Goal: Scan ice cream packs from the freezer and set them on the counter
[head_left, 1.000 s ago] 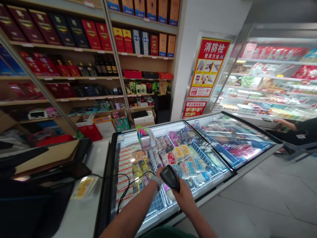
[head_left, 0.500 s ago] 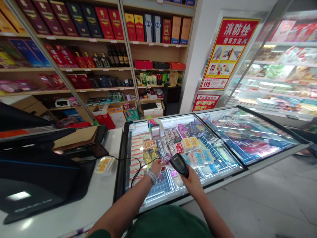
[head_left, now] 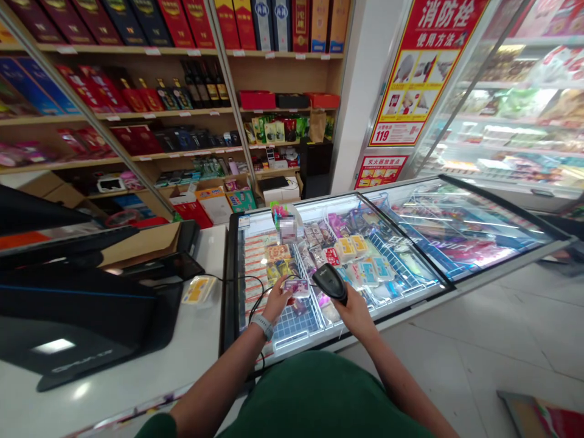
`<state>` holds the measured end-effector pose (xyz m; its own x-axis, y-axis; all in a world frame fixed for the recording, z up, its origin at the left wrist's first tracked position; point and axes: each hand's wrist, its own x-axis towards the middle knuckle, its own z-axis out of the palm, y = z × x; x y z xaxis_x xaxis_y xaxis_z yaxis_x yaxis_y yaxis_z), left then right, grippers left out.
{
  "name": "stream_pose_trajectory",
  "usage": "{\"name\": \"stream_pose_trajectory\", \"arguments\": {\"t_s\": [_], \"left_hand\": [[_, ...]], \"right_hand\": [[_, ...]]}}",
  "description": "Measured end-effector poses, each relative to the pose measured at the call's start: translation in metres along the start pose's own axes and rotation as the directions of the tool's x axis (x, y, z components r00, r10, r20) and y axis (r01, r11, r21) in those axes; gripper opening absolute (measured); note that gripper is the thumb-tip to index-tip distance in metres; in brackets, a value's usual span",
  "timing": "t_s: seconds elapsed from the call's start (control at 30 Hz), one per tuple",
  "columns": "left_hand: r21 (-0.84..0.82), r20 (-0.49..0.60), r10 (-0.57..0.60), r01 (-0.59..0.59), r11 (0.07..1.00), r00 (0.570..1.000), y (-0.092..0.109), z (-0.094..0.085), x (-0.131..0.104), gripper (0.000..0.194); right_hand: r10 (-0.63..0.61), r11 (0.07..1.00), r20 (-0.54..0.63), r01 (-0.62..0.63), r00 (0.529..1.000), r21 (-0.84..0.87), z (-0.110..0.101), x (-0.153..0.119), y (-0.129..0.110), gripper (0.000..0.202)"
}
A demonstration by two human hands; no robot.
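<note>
At eight o'clock, a white counter (head_left: 196, 331) is bearing a black terminal (head_left: 86, 316) and a yellow-labelled pack (head_left: 199, 291); toward four, a glass-topped freezer (head_left: 502, 266) is holding packaged goods (head_left: 358, 247) in baskets (head_left: 296, 323).

- I am standing in a shop.
- Far shelves (head_left: 283, 74) are displaying boxed goods (head_left: 274, 27) and bottles (head_left: 201, 88) over price tags (head_left: 152, 52).
- A glass-topped freezer (head_left: 232, 255) is holding packaged food (head_left: 351, 248) near me.
- Far right, a lit case (head_left: 506, 182) is showing wrapped goods (head_left: 522, 97).
- I am gripping a barcode scanner (head_left: 329, 282).
</note>
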<state>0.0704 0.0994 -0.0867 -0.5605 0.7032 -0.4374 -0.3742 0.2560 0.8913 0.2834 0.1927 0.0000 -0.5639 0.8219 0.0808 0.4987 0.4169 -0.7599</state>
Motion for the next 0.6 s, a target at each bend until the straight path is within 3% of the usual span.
{"name": "stream_pose_trajectory", "arguments": {"t_s": [0.37,0.6], "left_hand": [[-0.013,0.050,-0.032,0.033,0.999,0.998,0.002,-0.019,-0.013,0.052],[0.006,0.078,0.032,-0.033,0.999,0.996,0.002,-0.024,-0.009,0.039]], "right_hand": [[0.005,1.000,0.033,-0.005,0.999,0.017,0.002,0.003,-0.003,0.020],[0.010,1.000,0.026,-0.011,1.000,0.022,0.002,0.004,0.003,0.020]]}}
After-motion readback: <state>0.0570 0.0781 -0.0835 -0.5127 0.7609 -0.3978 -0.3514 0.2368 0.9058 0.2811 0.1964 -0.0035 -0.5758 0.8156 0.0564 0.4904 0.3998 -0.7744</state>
